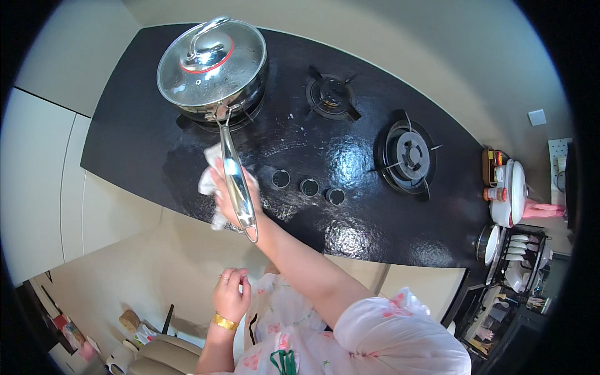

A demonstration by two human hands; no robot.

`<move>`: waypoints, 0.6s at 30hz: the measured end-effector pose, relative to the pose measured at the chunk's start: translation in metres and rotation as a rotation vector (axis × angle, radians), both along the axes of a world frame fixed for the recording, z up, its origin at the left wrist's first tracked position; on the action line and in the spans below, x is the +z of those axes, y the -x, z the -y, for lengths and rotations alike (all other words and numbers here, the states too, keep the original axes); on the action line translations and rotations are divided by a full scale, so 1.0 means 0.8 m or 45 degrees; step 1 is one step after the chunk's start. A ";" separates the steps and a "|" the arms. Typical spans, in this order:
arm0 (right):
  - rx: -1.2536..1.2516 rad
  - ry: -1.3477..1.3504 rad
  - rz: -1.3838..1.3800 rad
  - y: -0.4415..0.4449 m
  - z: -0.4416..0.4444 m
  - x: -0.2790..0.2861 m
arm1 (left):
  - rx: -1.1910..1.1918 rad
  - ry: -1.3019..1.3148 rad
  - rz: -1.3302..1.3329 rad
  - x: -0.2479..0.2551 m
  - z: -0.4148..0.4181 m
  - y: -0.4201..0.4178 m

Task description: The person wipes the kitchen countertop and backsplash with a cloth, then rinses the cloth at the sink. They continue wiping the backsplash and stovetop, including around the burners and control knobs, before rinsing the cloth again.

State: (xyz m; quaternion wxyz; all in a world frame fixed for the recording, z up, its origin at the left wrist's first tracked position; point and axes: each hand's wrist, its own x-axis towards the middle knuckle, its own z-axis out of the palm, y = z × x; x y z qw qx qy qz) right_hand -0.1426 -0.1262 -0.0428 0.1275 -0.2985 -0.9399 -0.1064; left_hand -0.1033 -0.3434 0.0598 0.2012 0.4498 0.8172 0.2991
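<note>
My right hand [236, 192] presses a crumpled white cloth [209, 180] on the black stone-look countertop [126, 136], under the long metal handle [236, 187] of a pan. That steel pan [248, 96] stands on the left burner, covered by a glass lid [248, 51] with a metal knob and a red ring. My left hand [232, 290] hangs in front of the counter's edge, fingers curled, with a ring and a gold-coloured bracelet; whether it holds anything cannot be told. Right of my right hand are several round stove knobs [309, 187]. Whitish spots [288, 133] mark the surface behind them.
A small burner [332, 96] and a larger burner [412, 154] lie to the right. Farther right stand a white lidded pot [517, 192], jars [494, 193], a steel pot [491, 244] and a dish rack [527, 262]. Behind me at lower left is a beige chair [164, 356].
</note>
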 end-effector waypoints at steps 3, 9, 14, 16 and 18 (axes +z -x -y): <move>0.152 0.820 -0.249 -0.104 0.004 0.023 | -0.062 -0.014 -0.021 0.003 -0.017 -0.003; 0.089 0.926 -0.023 -0.282 -0.016 0.054 | -0.175 -0.059 0.026 0.005 -0.049 -0.008; -0.090 0.916 -0.043 -0.410 -0.048 0.055 | -0.175 -0.057 0.052 0.005 -0.070 -0.012; -0.247 0.864 -0.084 -0.443 -0.055 0.055 | -0.170 -0.072 0.002 0.008 -0.075 -0.014; -0.307 0.840 -0.112 -0.459 -0.059 0.054 | -0.166 -0.064 -0.021 0.010 -0.080 -0.018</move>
